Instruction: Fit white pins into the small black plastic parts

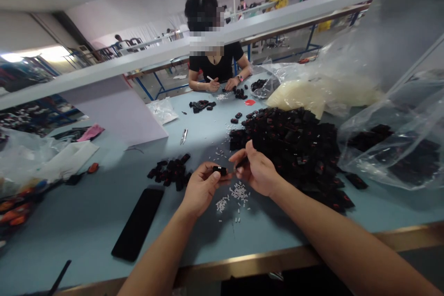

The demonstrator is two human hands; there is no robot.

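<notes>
Currently my left hand [201,189] grips a small black plastic part [219,170] between thumb and fingers; my right hand [255,169] pinches a dark sliver [242,163] just beside it, above scattered white pegs [238,193].

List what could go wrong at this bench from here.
The loose white pieces lie just below the left hand and right hand, so a wrist could easily scatter them. The small black part is pinched only by the left fingertips and might drop among them. The big heap of black parts sits close behind the right hand, so a careless move could slump its edge.
</notes>
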